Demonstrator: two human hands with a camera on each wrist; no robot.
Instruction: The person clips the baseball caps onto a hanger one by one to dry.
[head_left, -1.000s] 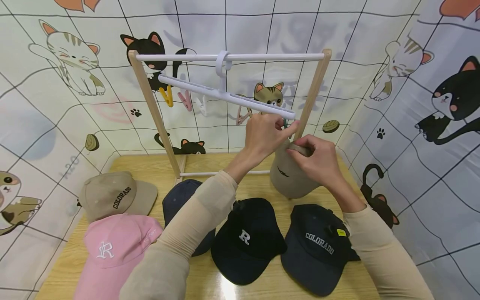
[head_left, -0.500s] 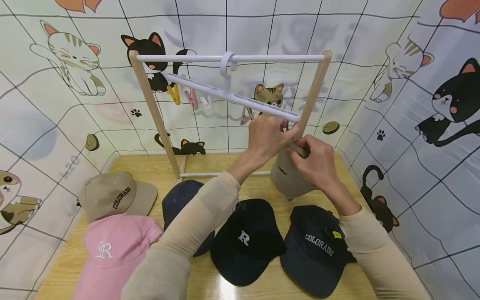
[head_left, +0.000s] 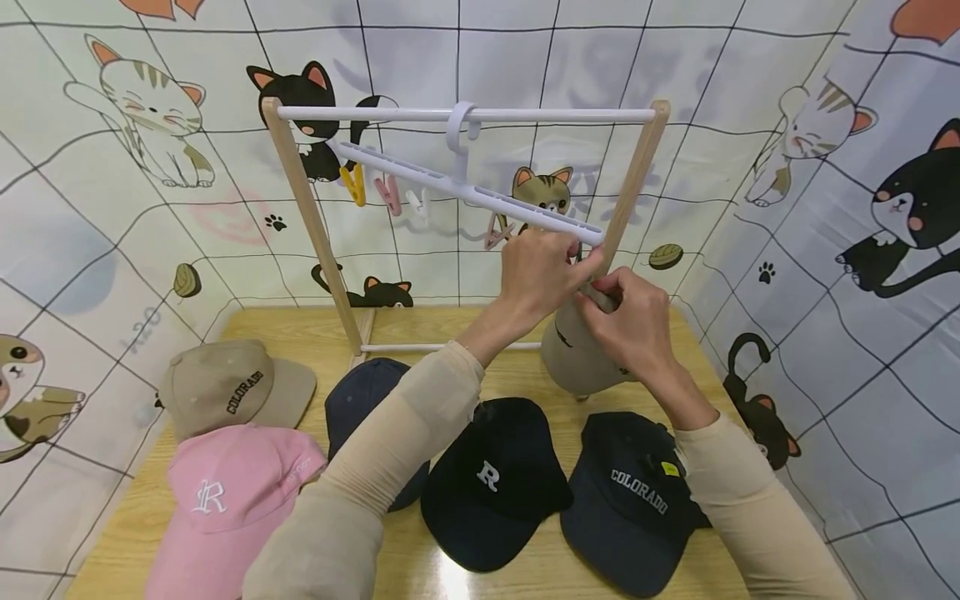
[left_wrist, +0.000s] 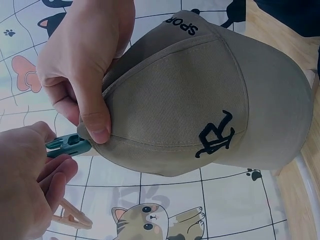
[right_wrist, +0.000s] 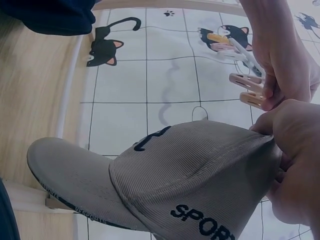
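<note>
My left hand (head_left: 536, 271) pinches a green clothespin (left_wrist: 70, 145) that hangs at the low right end of the white hanger (head_left: 472, 192). In the left wrist view, the clothespin's tip meets the gathered edge of a beige cap (left_wrist: 175, 100); whether it bites on the fabric I cannot tell. My right hand (head_left: 633, 321) pinches that edge between thumb and fingers, below the left hand. The cap hangs brim down, with a dark emblem on its front and "SPOR" lettering on its side in the right wrist view. The hanger tilts down to the right.
A rack (head_left: 648, 167) with wooden posts carries the hanger on its white bar. Yellow (head_left: 353, 185), pink and white clothespins hang from it. On the table lie a tan cap (head_left: 217, 387), a pink cap (head_left: 232, 475), a navy cap (head_left: 363, 392) and two dark caps (head_left: 498, 483) (head_left: 630, 492).
The hanger has shifted slightly right along the bar, and the left hand has moved right with it. The right hand keeps its pinch on the cap, nearly still.
</note>
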